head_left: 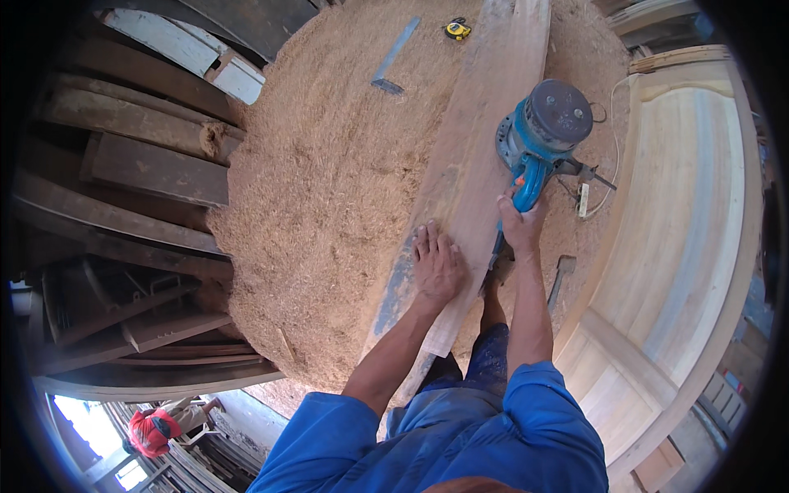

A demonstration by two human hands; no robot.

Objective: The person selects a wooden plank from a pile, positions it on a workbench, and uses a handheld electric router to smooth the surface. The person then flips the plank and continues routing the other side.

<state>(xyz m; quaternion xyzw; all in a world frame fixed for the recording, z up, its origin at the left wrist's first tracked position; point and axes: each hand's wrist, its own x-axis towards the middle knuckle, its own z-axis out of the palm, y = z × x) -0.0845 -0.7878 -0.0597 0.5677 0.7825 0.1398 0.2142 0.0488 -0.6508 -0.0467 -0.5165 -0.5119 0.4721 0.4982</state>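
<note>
A long wooden plank (472,123) runs away from me over the sawdust. On its right edge stands a blue power router (538,123) with a dark round top. My right hand (523,220) is closed around the router's blue handle. Flat on the plank's near part lies my left hand (438,263), its fingers stretched forward and holding nothing. A second board with a worn blue-grey patch (400,283) shows under the plank's left side. Where the router's bit meets the wood is hidden by its body.
Sawdust (320,205) covers the floor, with a try square (394,62) and a yellow tape measure (458,29). At right are a chisel-like tool (563,275), a power strip (583,200) and a panelled wooden door (666,230). Boards (156,168) stack left; a person in red (154,431) is behind.
</note>
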